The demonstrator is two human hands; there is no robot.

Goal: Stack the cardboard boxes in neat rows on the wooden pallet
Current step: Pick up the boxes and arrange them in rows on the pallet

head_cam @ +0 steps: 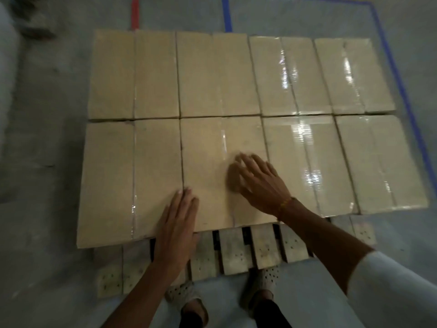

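Cardboard boxes lie flat in two rows of four, edge to edge, covering a wooden pallet on the grey floor. Both hands rest flat, fingers straight, holding nothing, on the near row's second box from the left: the left hand at its near left corner, the right hand spread near its middle. Sandalled feet stand just before the pallet.
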